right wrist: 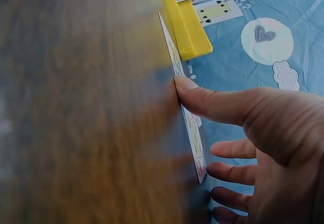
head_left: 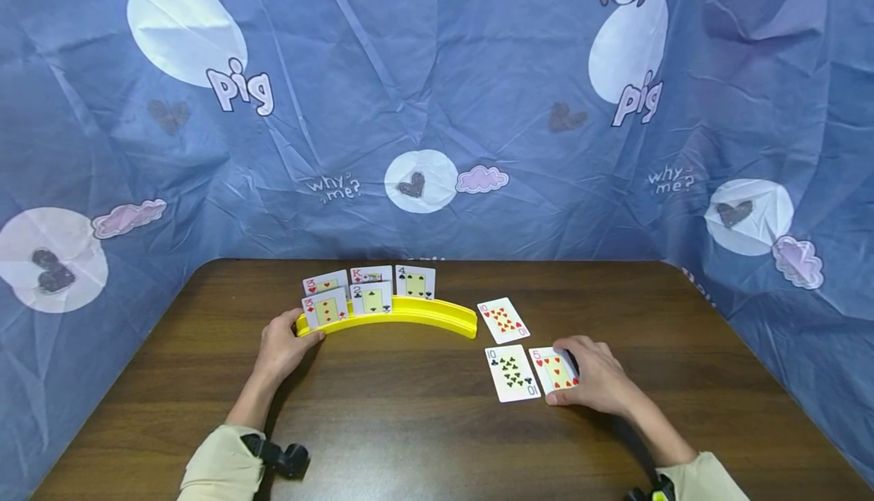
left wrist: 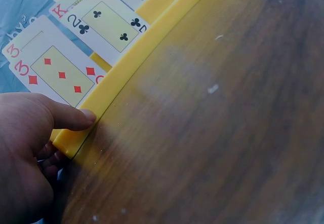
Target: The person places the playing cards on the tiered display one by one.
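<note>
My left hand [head_left: 283, 345] grips the left end of a curved yellow card holder [head_left: 437, 316], with the thumb on its front wall. Upright in its front row stand a three of diamonds [head_left: 325, 310] and a two of clubs [head_left: 372, 299]. Behind them are a three of hearts [head_left: 324, 282], a red king [head_left: 371, 272] and a black four [head_left: 415, 282]. My right hand [head_left: 596, 376] holds a five of hearts [head_left: 556, 370] between thumb and fingers at opposite edges, low at the table. Immediately left of it lies a ten of clubs [head_left: 512, 373], face up.
A ten of hearts [head_left: 503, 320] lies face up off the holder's right end. The brown wooden table [head_left: 410, 433] has rounded back corners. Blue printed cloth [head_left: 437, 106] hangs behind it and along both sides.
</note>
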Available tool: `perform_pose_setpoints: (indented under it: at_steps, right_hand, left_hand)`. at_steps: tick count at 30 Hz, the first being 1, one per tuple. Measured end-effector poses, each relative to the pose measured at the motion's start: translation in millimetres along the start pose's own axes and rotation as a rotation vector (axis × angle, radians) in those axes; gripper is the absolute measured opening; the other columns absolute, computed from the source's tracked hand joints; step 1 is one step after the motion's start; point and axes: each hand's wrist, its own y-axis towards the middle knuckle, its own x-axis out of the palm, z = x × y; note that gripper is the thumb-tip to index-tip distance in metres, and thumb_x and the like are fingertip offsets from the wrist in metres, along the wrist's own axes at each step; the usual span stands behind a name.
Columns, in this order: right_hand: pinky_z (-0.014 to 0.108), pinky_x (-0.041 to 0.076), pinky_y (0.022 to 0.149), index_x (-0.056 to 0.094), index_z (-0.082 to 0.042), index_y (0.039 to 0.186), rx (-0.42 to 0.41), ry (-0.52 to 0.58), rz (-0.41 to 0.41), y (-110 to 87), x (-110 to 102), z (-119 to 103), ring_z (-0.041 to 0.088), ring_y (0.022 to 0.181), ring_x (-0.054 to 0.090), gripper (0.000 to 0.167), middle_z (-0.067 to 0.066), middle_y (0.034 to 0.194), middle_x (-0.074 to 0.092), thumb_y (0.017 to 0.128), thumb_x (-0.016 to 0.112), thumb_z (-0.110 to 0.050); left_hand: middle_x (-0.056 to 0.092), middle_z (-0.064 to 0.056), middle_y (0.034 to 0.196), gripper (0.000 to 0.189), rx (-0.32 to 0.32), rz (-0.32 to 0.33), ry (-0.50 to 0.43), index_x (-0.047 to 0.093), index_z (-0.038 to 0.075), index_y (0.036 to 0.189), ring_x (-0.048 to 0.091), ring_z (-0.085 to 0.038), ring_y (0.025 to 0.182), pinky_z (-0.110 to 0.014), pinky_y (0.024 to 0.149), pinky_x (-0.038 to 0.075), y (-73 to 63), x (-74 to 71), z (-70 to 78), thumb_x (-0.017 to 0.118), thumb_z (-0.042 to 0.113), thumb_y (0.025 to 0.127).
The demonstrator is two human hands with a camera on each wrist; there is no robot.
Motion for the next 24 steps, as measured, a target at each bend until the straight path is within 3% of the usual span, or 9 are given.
perform_pose_setpoints:
  at_steps: [7,12,17,24]
  right_hand:
    - [0.057,0.042,0.096,0.058,-0.005,0.13,0.042,0.031,-0.07,3.3,-3.3,-5.9,0.039,0.119,0.05,0.088,0.021,0.136,0.057,0.06,0.092,-0.044]
    - [0.057,0.043,0.096,0.059,-0.004,0.129,0.064,0.044,-0.077,5.4,-3.8,-8.1,0.039,0.119,0.05,0.086,0.021,0.136,0.057,0.058,0.094,-0.039]
    - [0.058,0.043,0.096,0.057,-0.003,0.131,0.073,0.053,-0.081,6.7,-3.5,-8.1,0.04,0.119,0.05,0.089,0.023,0.136,0.056,0.058,0.095,-0.036]
    - [0.06,0.041,0.098,0.054,-0.001,0.134,0.119,0.029,-0.082,6.6,-2.7,-6.8,0.045,0.124,0.048,0.098,0.026,0.139,0.054,0.057,0.095,-0.045]
  left_hand:
    - [0.062,-0.029,0.124,0.047,0.012,0.004,0.002,0.058,-0.009,0.129,0.055,-0.033,0.103,-0.042,0.087,0.042,0.4,0.2,-0.7,0.07,0.012,0.088]
    - [0.063,-0.028,0.12,0.046,0.019,0.015,0.005,0.059,-0.009,0.127,0.055,-0.032,0.101,-0.036,0.083,0.04,0.1,-0.3,-0.7,0.071,0.012,0.088]
    - [0.062,-0.029,0.124,0.049,0.008,0.004,0.004,0.057,-0.01,0.13,0.055,-0.034,0.104,-0.043,0.089,0.042,-0.4,0.3,-1.0,0.07,0.012,0.088]
    - [0.06,-0.03,0.128,0.051,0.0,0.0,0.0,0.055,-0.01,0.132,0.053,-0.036,0.107,-0.049,0.095,0.042,0.3,0.2,0.0,0.07,0.012,0.089]
